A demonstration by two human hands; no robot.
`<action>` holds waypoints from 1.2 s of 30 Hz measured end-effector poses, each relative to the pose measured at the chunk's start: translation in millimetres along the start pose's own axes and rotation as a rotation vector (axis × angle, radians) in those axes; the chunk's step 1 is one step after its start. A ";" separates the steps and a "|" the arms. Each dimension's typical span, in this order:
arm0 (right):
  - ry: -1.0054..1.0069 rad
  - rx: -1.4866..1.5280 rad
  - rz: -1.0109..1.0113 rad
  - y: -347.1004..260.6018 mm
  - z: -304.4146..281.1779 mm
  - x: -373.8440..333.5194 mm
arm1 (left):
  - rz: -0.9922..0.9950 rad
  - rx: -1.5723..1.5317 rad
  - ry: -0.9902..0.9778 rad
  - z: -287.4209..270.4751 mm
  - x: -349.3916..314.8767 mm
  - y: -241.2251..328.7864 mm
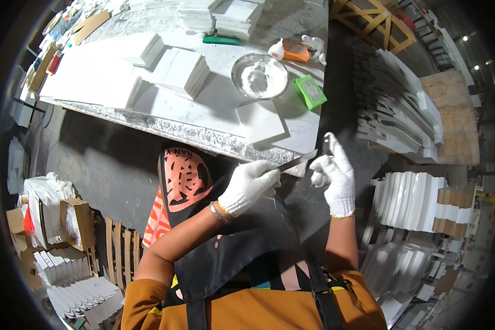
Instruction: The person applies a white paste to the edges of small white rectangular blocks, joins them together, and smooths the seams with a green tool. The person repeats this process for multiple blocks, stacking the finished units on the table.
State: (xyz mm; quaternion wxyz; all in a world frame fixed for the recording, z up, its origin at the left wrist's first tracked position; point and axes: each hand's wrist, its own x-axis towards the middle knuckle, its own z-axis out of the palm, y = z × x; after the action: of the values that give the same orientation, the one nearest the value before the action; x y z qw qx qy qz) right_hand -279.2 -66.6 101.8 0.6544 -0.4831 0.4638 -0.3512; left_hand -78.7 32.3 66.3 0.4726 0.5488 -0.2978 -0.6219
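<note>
Left hand (251, 185), knit-gloved, grasping one flat blade (300, 160); right hand (334, 171), knit-gloved, cannot tell grip; one round bowl (281, 80).

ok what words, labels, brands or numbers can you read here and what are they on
Round salmon-pink print on black cloth: legible lettering along its top, not copied here.
Salmon-pink block lettering lower on that cloth: partly hidden, not readable whole.
Small bright-green rectangular box: markings too small to read.

The left hand (251, 187) has its gloved fingers (267, 179) round a blade (301, 160), the right hand (335, 179) beside its tip; a white-filled bowl (284, 83) stands farther off.
</note>
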 end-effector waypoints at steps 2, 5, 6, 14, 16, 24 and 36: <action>-0.064 -0.057 0.060 6.3 4.2 0.5 | 0.032 0.095 -0.051 1.7 -1.2 4.8; -0.024 0.076 0.053 16.2 -0.4 3.2 | 0.022 0.037 -0.169 0.9 -5.0 14.8; -0.048 0.087 0.032 14.4 -0.4 1.8 | 0.007 -0.017 -0.208 -1.8 -6.7 15.5; -0.159 0.038 -0.059 11.7 -3.4 -2.5 | -0.221 -0.494 -0.567 -12.5 11.1 -18.5; -0.138 -0.010 0.001 4.5 -3.1 -5.9 | -0.228 -0.576 -0.610 -10.3 12.2 -18.2; -0.190 -0.128 -0.014 6.2 -5.2 -5.4 | -0.294 -0.327 -0.566 -15.0 11.5 -14.4; -0.056 -0.435 -0.170 -1.1 -0.1 -3.1 | -0.159 -0.384 -0.331 -11.4 8.5 -3.5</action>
State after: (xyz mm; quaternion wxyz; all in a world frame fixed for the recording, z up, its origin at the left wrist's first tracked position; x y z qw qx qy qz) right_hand -280.3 -64.1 103.7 0.5155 -0.6596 0.4679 -0.2835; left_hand -68.3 27.6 57.3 0.4626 0.3616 -0.2037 -0.7834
